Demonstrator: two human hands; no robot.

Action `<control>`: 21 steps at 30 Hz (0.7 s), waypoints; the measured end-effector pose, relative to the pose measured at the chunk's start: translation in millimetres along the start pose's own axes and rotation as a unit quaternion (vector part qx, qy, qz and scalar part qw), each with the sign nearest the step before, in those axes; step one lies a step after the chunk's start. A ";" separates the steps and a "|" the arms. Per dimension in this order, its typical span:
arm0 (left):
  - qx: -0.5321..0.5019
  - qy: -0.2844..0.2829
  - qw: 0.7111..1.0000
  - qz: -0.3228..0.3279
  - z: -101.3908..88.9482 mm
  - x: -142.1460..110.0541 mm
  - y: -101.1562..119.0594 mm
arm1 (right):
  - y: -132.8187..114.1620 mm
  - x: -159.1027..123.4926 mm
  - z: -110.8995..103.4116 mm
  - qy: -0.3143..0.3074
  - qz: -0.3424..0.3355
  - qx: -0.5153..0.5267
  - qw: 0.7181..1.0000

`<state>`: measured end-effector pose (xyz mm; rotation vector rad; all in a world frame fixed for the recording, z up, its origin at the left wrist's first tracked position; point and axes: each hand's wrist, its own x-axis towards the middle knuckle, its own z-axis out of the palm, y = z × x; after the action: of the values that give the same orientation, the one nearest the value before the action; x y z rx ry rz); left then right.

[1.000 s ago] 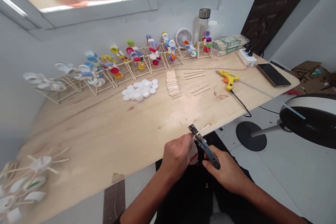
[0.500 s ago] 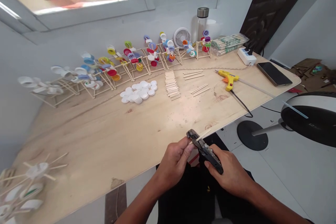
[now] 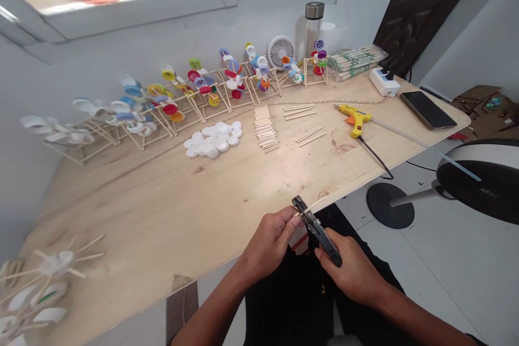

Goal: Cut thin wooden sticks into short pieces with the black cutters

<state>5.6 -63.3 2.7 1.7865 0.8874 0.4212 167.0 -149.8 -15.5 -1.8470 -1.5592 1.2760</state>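
Observation:
My left hand (image 3: 272,238) pinches a thin wooden stick (image 3: 318,204) between thumb and fingers, just past the table's front edge. Wrapped round the handles of dark pliers (image 3: 318,230) is my right hand (image 3: 352,267). The head of the pliers lies across the stick, close to my left fingertips; whether the jaws are fully closed on it cannot be made out. Beyond them on the table is a neat row of short cut sticks (image 3: 265,130). A few longer sticks (image 3: 299,112) lie to its right, and white bottle caps (image 3: 213,139) are piled to its left.
Bottle-cap wheels on stick frames (image 3: 203,86) line the wall. A yellow glue gun (image 3: 355,119), a phone (image 3: 428,110) and a power strip (image 3: 384,82) are at the right. Half-built wheels (image 3: 57,265) lie front left. A black fan (image 3: 480,189) stands beside the table (image 3: 170,211).
The view has shifted slightly. Both hands stay together with the stick and pliers in nearly the same pose; the pliers' handles look a little closer together.

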 end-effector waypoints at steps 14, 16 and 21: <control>0.322 0.188 0.915 0.156 18.8 6.1 -21.7 | -7.0 7.6 -4.2 -0.005 0.044 -0.002 0.999; 0.251 0.154 0.947 0.132 15.0 5.8 -18.6 | -7.1 7.6 -4.8 -0.007 0.042 -0.011 0.999; 0.040 0.052 0.997 0.029 2.5 4.7 -8.8 | -8.6 7.1 -7.2 -0.011 0.016 -0.023 1.000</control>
<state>7.1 -59.9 -6.9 1.8803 0.9380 0.5257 167.9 -138.9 -7.9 -1.8988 -1.5894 1.2882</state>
